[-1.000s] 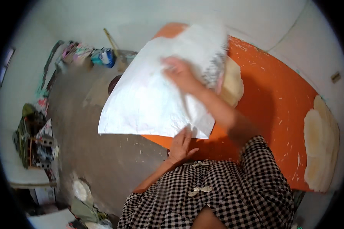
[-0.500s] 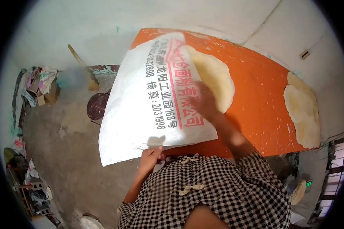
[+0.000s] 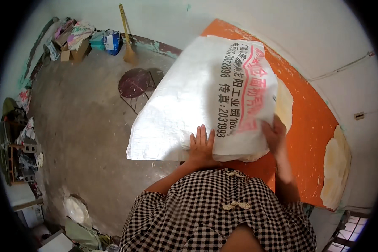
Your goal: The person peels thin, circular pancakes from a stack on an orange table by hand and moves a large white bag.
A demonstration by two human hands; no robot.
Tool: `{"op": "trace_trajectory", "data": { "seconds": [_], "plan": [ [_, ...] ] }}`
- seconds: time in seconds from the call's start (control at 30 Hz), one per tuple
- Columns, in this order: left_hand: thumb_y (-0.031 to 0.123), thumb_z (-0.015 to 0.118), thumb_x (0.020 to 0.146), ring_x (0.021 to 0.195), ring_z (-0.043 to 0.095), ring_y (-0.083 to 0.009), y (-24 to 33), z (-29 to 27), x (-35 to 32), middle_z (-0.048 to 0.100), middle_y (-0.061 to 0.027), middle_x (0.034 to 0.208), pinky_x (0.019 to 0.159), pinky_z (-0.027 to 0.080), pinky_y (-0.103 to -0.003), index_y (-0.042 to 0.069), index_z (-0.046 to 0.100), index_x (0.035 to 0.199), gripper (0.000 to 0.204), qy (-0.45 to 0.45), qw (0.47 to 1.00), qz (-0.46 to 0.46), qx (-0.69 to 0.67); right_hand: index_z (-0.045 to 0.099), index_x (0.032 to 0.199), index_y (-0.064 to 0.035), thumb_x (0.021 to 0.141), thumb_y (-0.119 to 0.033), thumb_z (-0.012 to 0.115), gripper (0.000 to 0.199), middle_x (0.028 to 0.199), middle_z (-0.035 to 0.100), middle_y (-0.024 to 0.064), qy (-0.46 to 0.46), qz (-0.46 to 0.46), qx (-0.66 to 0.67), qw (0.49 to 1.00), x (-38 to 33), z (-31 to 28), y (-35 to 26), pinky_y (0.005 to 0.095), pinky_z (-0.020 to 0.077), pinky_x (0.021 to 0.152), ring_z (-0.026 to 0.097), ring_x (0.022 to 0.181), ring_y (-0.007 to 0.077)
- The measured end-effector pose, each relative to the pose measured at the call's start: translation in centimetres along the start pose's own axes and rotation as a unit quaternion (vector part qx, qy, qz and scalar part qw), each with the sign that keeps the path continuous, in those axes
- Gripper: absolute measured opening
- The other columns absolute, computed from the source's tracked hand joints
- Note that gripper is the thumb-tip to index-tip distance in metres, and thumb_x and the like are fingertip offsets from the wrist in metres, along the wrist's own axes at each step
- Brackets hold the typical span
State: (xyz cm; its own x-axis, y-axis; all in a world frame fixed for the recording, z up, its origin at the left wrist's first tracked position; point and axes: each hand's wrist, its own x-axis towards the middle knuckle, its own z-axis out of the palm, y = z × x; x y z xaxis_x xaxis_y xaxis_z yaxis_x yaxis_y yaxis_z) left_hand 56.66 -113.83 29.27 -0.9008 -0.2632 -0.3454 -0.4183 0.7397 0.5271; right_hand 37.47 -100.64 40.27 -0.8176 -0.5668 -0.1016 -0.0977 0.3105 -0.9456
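White sack (image 3: pixel 176 105): laid over the orange worktop (image 3: pixel 302 159), its left corner extended past the edge.
Left hand (image 3: pixel 202 149): spread flat on the sack, near its lower edge.
Right hand (image 3: pixel 275 136): set apart from the left, at the sack's right edge; blurred, so its grip cannot be told.
Pale flat sheet (image 3: pixel 284 105): partly covered by the sack.
Dark stool (image 3: pixel 134 82): seen left of the sack.

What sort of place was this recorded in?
Probably a modest household room or small workroom: a large white sack partly covers an orange tabletop, pale flat sheets lie at its right end, and a broom stands by the wall.
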Motion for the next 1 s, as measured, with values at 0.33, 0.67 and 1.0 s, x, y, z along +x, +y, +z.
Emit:
{"op": "trace_trajectory", "data": {
  "seconds": [0.33, 0.67, 1.0],
  "plan": [
    [0.046, 0.046, 0.084, 0.120, 0.041, -0.0326, -3.6, -3.6, -0.1, 0.038, -0.0206, 0.132, 0.098, 0.035, -0.044, -0.002, 0.026, 0.135, 0.072, 0.160, 0.657, -0.026, -0.736, 0.049, 0.120, -0.0007, 0.076, -0.024, 0.062, 0.051, 0.133, 0.040, 0.0198, -0.432, -0.258, -0.063, 0.862, 3.0, 14.3, -8.7, 0.0397, 0.0317, 0.101, 0.036, 0.125, 0.0331],
    [0.012, 0.064, 0.081, 0.116, 0.042, -0.0302, -7.2, -2.0, -1.2, 0.039, -0.0227, 0.125, 0.099, 0.033, -0.037, -0.010, 0.015, 0.133, 0.074, 0.360, 0.685, -0.215, -0.596, 0.053, 0.116, -0.0022, 0.083, -0.021, 0.061, 0.039, 0.111, 0.056, 0.0110, -0.250, 0.055, -0.045, 0.966, 3.2, 4.2, 1.5, 0.0319, 0.0476, 0.081, 0.053, 0.103, 0.0199],
    [0.052, 0.080, 0.051, 0.131, 0.011, -0.0486, -2.3, -9.4, -1.2, 0.012, -0.0363, 0.140, 0.101, 0.020, -0.059, -0.005, 0.021, 0.136, 0.118, 0.229, 0.945, -0.199, 0.121, 0.053, 0.115, -0.0016, 0.083, -0.016, 0.061, 0.037, 0.104, 0.058, 0.0108, -0.214, 0.079, -0.054, 0.972, 0.8, 2.9, 4.9, 0.0300, 0.0475, 0.076, 0.056, 0.090, 0.0188]
  ]
}}
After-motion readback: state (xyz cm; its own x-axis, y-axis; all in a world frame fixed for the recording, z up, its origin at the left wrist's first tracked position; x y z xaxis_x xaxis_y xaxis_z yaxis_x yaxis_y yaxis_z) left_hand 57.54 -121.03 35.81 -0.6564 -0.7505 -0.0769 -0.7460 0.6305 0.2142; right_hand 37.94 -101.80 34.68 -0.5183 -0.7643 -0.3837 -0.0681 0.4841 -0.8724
